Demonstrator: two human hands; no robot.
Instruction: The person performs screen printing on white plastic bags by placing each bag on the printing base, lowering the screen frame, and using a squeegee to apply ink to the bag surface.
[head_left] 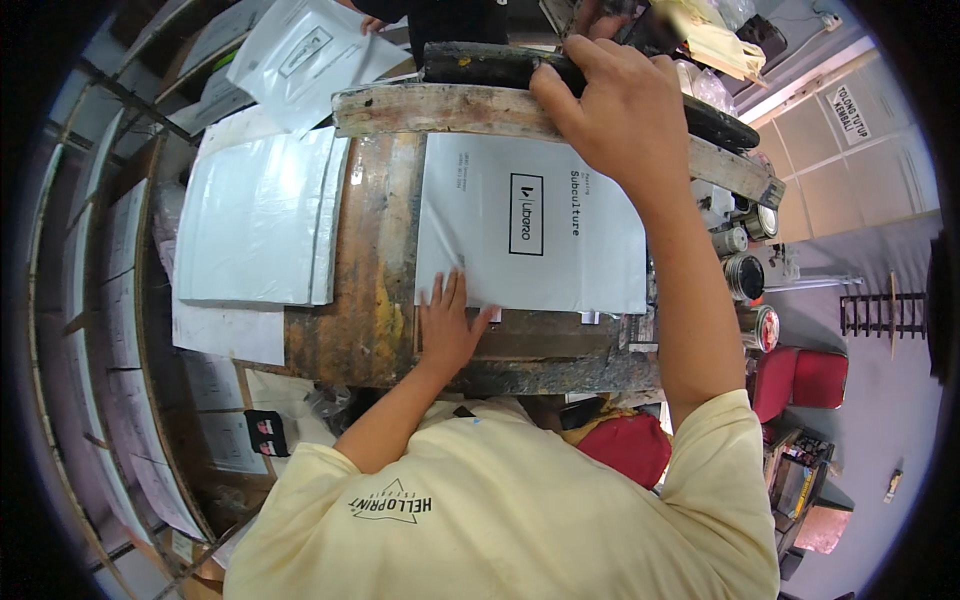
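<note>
white plastic mailer [540, 225] lies on the stained table [365, 250]; left hand [450, 325] presses flat on its edge, fingers spread, right hand [620, 115] clamped on the wooden screen frame [450, 110].

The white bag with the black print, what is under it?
The white bag lies on a stained, paint-smeared work table. The left hand presses its near edge. The table surface directly beneath the bag is covered, so unseen.
</note>
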